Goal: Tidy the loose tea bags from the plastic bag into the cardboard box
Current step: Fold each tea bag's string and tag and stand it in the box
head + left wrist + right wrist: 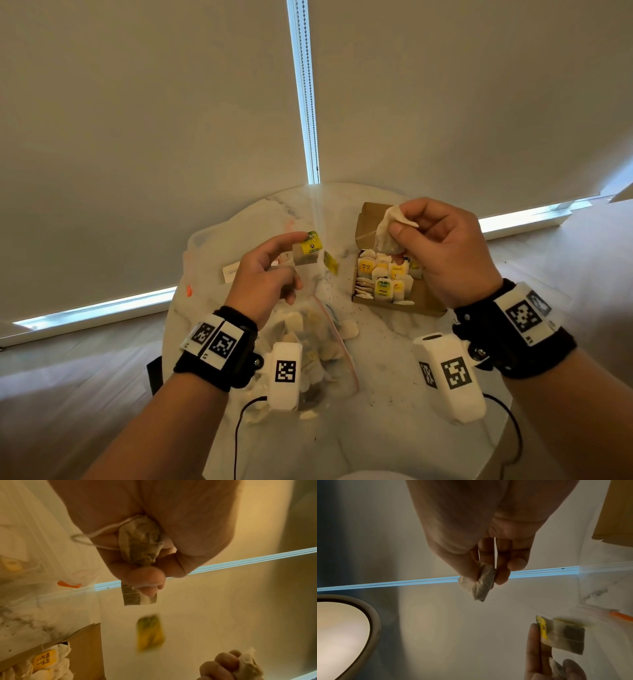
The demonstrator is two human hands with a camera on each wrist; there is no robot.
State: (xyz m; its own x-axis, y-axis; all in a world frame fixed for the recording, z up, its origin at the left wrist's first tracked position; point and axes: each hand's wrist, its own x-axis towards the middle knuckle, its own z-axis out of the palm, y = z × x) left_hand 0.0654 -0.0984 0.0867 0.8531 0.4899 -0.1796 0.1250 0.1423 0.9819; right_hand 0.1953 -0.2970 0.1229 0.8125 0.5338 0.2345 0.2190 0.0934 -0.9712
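The left hand (263, 277) pinches a tea bag (305, 256) with a yellow tag at its fingertips and curls its other fingers (145, 574) round a crumpled second bag (140, 540). A blurred yellow tag (150, 632) dangles below these fingers. The right hand (445, 250) pinches a pale tea bag (390, 229) above the cardboard box (424, 298), whose rows its fingers partly hide. Under the left wrist lies the plastic bag (329, 346) on the worktop (387, 428), its contents hazy.

- "RELAX" stands on a yellow tea-bag tag (45, 658) in the cardboard box (424, 298) (also faintly legible in the head view).
- Other tags' print is too blurred to read.
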